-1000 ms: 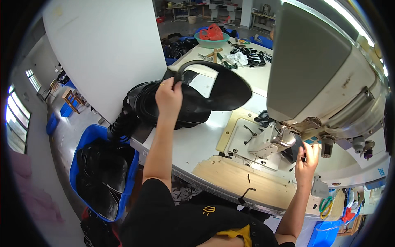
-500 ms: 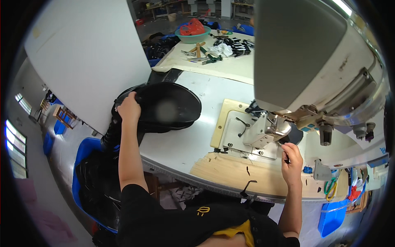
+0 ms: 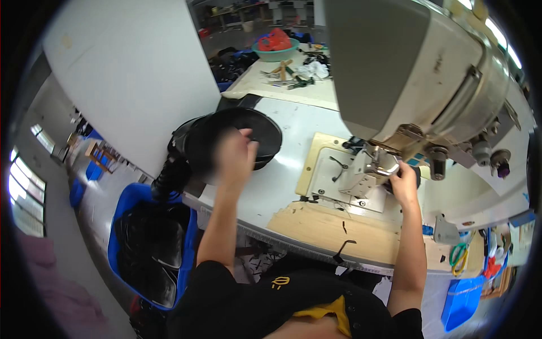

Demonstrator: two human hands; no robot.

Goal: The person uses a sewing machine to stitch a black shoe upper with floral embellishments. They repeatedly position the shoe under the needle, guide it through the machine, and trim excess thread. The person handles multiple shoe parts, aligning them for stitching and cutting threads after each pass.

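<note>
A large sewing machine (image 3: 389,73) stands over the right of the work table, its metal foot and needle area (image 3: 385,164) above a cream-rimmed plate (image 3: 308,169). My right hand (image 3: 404,185) is right beside that foot, fingers curled in. A dark piece (image 3: 418,176) shows just past the fingers; whether they hold it is hidden. At the table's left lies a pile of black, glossy, rounded pieces (image 3: 264,127). My left hand (image 3: 234,157) is over the pile's near right part, smeared by motion, so its grip does not show.
A blue bin (image 3: 191,237) of black pieces stands below the table's left edge. On a farther table are hammers (image 3: 284,70), white cloth (image 3: 314,69) and a green basin (image 3: 275,54) with a red bag. Scissors (image 3: 462,257) hang at the right, above another blue bin (image 3: 460,302).
My left hand has moved right and nearer across the black pile from its left side. My right hand has gone forward, up against the machine's foot. The whole view has shifted slightly.
</note>
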